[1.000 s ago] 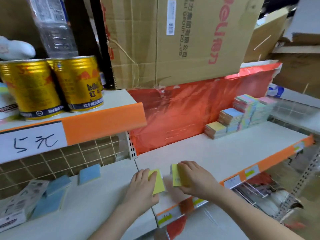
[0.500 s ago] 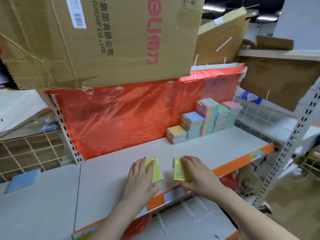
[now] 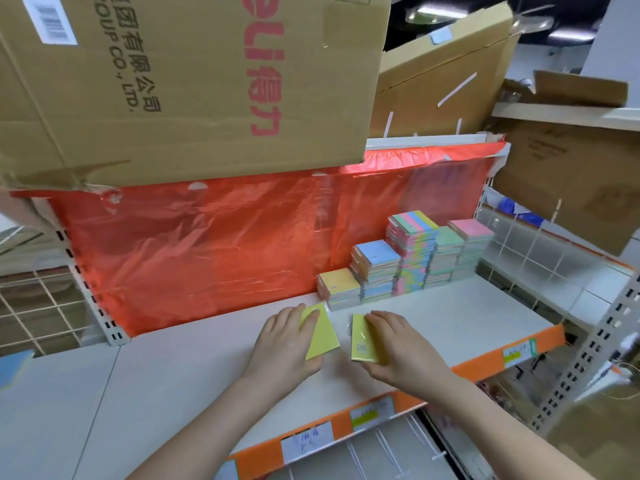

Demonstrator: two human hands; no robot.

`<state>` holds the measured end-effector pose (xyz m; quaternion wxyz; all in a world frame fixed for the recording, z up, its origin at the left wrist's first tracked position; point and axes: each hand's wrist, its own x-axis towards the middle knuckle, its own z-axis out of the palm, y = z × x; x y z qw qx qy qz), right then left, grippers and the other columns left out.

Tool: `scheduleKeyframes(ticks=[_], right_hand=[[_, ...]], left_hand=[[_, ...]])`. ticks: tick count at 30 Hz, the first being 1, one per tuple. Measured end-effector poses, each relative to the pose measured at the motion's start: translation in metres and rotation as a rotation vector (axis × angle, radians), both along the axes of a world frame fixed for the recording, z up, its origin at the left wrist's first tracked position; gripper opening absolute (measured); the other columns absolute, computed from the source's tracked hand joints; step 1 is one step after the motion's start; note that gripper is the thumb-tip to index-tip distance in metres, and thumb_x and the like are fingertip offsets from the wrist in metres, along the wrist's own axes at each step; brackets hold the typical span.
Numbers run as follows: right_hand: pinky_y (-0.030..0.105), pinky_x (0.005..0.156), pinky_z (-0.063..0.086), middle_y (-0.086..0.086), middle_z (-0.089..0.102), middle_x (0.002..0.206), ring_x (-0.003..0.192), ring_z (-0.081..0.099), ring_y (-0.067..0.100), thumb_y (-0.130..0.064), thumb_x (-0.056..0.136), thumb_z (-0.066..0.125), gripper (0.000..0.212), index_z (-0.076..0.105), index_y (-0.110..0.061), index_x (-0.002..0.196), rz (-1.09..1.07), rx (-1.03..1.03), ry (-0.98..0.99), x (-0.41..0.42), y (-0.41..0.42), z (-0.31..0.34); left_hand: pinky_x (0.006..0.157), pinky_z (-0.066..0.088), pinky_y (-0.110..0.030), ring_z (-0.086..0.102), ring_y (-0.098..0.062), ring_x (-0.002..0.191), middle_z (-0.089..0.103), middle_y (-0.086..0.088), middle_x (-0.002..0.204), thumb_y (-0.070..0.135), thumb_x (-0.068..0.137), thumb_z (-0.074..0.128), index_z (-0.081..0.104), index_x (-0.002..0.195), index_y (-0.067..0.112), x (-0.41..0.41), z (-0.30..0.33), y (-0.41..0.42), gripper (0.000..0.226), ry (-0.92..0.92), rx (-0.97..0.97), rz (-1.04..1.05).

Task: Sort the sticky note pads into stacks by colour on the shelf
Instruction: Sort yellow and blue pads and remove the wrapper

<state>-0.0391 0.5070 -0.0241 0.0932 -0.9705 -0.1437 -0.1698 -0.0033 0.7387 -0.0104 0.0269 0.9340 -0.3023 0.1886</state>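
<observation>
Two yellow sticky note pads sit low over the white shelf (image 3: 457, 317). My left hand (image 3: 282, 348) holds the left yellow pad (image 3: 323, 336), fingers on top of it. The right yellow pad (image 3: 360, 337), wrapped in clear film, is pinched by my right hand (image 3: 401, 346) with the thumb under its near edge. At the back right stand sorted stacks: a yellow-topped stack (image 3: 337, 282), a blue-topped stack (image 3: 375, 256), a tall multicolour stack (image 3: 412, 225), a green-topped stack (image 3: 448, 237) and a pink-topped stack (image 3: 471, 228).
A red plastic sheet (image 3: 214, 247) backs the shelf. A big cardboard box (image 3: 194, 81) hangs over it from the shelf above. An orange price strip (image 3: 485, 365) lines the front edge. A blue pad (image 3: 12, 370) lies on the neighbouring shelf at far left.
Both hands have carried their yellow pads to the right along the shelf and further back, closer to the sorted stacks. The view has swung right, away from the gold cans.
</observation>
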Motion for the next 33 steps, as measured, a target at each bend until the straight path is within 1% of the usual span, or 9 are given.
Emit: scheduleKeyframes(ticks=[3,5,7,9,18,21,24,29,33], right_hand=[[0.030,0.095,0.046,0.007,0.058,0.124,0.114,0.056,0.025,-0.059,0.069,0.052,0.079,0.052,-0.006,0.128,0.009,-0.031,-0.004,0.027,-0.013,0.000],[0.031,0.100,0.041,0.007,0.053,0.131,0.122,0.050,0.025,-0.061,0.069,0.045,0.084,0.048,-0.007,0.134,0.016,-0.027,-0.001,0.043,-0.019,-0.001],[0.029,0.103,0.037,0.004,0.049,0.136,0.127,0.045,0.023,-0.063,0.070,0.041,0.087,0.044,-0.009,0.138,0.024,-0.040,0.020,0.056,-0.024,-0.003],[0.028,0.101,0.040,0.004,0.052,0.133,0.124,0.049,0.022,-0.062,0.071,0.045,0.083,0.047,-0.009,0.136,0.033,-0.048,-0.003,0.066,-0.028,-0.009],[0.017,0.085,0.049,-0.005,0.061,0.118,0.106,0.059,0.010,-0.062,0.063,0.058,0.075,0.054,-0.017,0.123,0.140,-0.040,0.067,0.102,-0.041,-0.030],[0.015,0.089,0.045,-0.006,0.059,0.121,0.110,0.056,0.008,-0.064,0.061,0.060,0.079,0.049,-0.020,0.126,0.179,-0.038,0.084,0.113,-0.045,-0.036],[0.020,0.096,0.043,-0.003,0.056,0.129,0.118,0.053,0.012,-0.063,0.067,0.058,0.079,0.047,-0.019,0.131,0.222,-0.031,0.123,0.120,-0.049,-0.043],[0.020,0.092,0.046,-0.005,0.057,0.128,0.118,0.054,0.011,-0.066,0.070,0.057,0.075,0.047,-0.020,0.129,0.309,-0.032,0.134,0.125,-0.056,-0.050],[0.023,0.097,0.043,-0.002,0.055,0.131,0.121,0.052,0.014,-0.065,0.072,0.054,0.076,0.048,-0.018,0.131,0.336,-0.013,0.161,0.129,-0.061,-0.046]], left_hand=[[0.076,0.049,-0.028,0.065,-0.020,0.091,0.067,-0.002,0.104,0.061,0.042,0.079,0.066,0.106,0.019,0.035,0.007,-0.016,0.078,0.009,0.010,0.012],[0.084,0.048,-0.034,0.060,-0.027,0.105,0.060,-0.008,0.118,0.054,0.057,0.077,0.059,0.121,0.014,0.058,0.009,-0.028,0.078,0.034,-0.014,-0.001],[0.100,0.035,-0.037,0.040,-0.027,0.127,0.043,-0.008,0.139,0.049,0.078,0.063,0.039,0.140,0.015,0.081,0.012,-0.043,0.074,0.098,-0.016,0.021],[0.104,0.028,-0.037,0.031,-0.026,0.132,0.035,-0.007,0.143,0.047,0.085,0.056,0.030,0.144,0.017,0.103,0.011,-0.055,0.071,0.135,-0.021,0.063],[0.105,0.028,-0.040,0.029,-0.029,0.131,0.033,-0.011,0.143,0.047,0.086,0.054,0.030,0.143,0.015,0.171,-0.006,-0.086,0.070,0.283,0.118,0.105],[0.105,0.027,-0.040,0.029,-0.028,0.131,0.034,-0.010,0.143,0.049,0.087,0.052,0.033,0.142,0.018,0.184,-0.009,-0.095,0.066,0.332,0.126,0.101],[0.104,0.028,-0.039,0.031,-0.028,0.130,0.036,-0.008,0.141,0.049,0.086,0.052,0.034,0.141,0.020,0.190,-0.014,-0.104,0.065,0.358,0.114,0.121],[0.105,0.027,-0.038,0.029,-0.026,0.132,0.033,-0.007,0.145,0.046,0.086,0.053,0.032,0.142,0.023,0.194,-0.014,-0.113,0.064,0.406,0.100,0.135],[0.109,0.024,-0.038,0.024,-0.025,0.137,0.026,-0.007,0.150,0.046,0.089,0.051,0.028,0.145,0.023,0.194,-0.018,-0.113,0.064,0.425,0.106,0.134]])
